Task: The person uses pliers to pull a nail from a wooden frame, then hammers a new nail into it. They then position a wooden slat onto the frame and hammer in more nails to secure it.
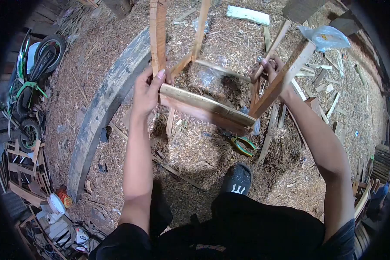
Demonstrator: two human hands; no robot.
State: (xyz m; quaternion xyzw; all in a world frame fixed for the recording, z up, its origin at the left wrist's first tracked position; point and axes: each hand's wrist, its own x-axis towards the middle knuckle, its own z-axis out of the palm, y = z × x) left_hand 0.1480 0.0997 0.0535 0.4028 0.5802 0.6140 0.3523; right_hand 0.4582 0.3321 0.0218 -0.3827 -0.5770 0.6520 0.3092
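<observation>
A wooden frame (208, 105) with several legs pointing up and away is held above the shavings-covered ground; it looks like an upturned stool frame. My left hand (146, 93) is closed around its near left corner, thumb on the base of a leg (157, 39). At the right, my right hand (271, 69) grips the frame near the foot of the far right leg (278, 41), behind the near right leg (284, 80). Part of that hand is hidden by the wood. Below the frame lies a pair of pliers (243, 146) with yellow-green handles.
A long curved-looking timber beam (95, 104) lies to the left. Wood offcuts and a pale board (248, 15) are scattered around. A clear plastic bag (327, 38) is at upper right. A small motorbike (30, 86) stands at far left. My sandalled foot (237, 180) is below the pliers.
</observation>
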